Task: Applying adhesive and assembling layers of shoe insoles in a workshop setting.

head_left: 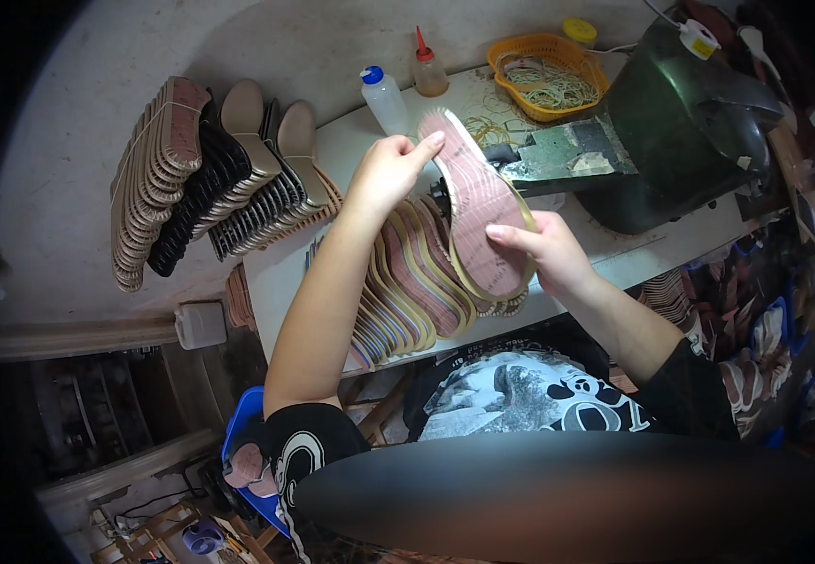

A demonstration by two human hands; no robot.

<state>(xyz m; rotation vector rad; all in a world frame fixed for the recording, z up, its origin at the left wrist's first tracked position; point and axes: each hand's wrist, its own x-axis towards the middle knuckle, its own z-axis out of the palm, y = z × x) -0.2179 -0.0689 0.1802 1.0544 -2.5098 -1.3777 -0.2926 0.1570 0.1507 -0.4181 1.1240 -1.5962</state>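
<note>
A pink shoe insole (484,202) with a pale folded rim is held up in both hands, its printed face toward me. My left hand (390,171) grips the narrow heel end, thumb on the face and fingers behind. On the broad forefoot end, my right hand (556,252) presses its thumb against the face, the other fingers mostly hidden behind the edge. Beneath and left of it, a long overlapping row of similar insoles (407,273) lies on the white table (280,282). A dark green machine (680,132) has its arm end just behind the held insole.
Bundled insoles (158,179) are stacked at the left. Toward the back are a blue-capped bottle (386,101), a red-tipped bottle (430,77) and an orange basket (550,75) of thin bands. A blue bin (243,423) stands by my left elbow, a white jug (201,324) beyond it.
</note>
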